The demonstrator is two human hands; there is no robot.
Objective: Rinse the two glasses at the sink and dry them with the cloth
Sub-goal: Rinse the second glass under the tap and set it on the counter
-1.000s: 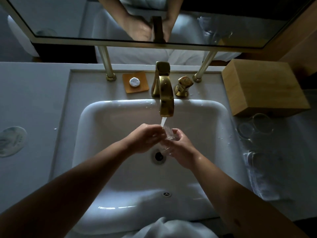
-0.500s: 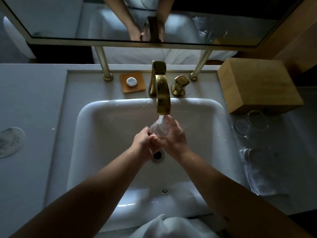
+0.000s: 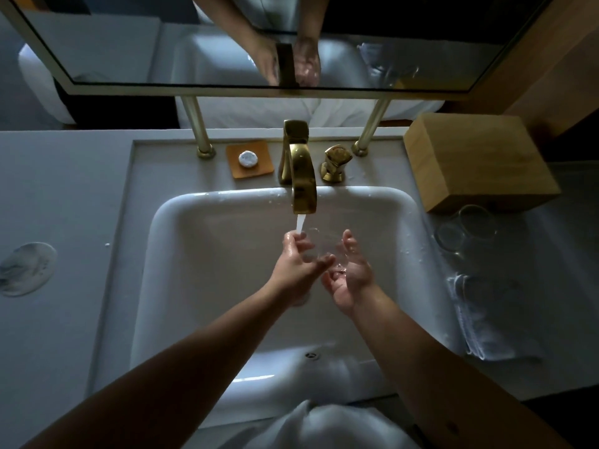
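Observation:
Over the white sink (image 3: 201, 241), a clear glass (image 3: 319, 243) sits between both hands, just under the gold faucet (image 3: 303, 186). A thin stream of water (image 3: 300, 223) falls onto my left fingers at the glass's left edge. My left hand (image 3: 296, 264) grips the glass from the left, thumb across its near side. From the right and below, my right hand (image 3: 351, 277) cups it, palm turned up, fingers curled round it. The second glass (image 3: 466, 230) lies on the counter to the right of the sink. A folded white cloth (image 3: 479, 322) lies nearer to me than that glass.
A wooden box (image 3: 479, 160) stands at the back right, behind the second glass. The gold tap handle (image 3: 335, 162) and a soap dish (image 3: 249, 158) sit behind the basin. A mirror (image 3: 259, 43) hangs above. White fabric (image 3: 317, 426) is at the near edge.
The hands have spread apart and turned the glass under the stream. My right hand has rolled palm up, and my left hand has shifted to the glass's left side.

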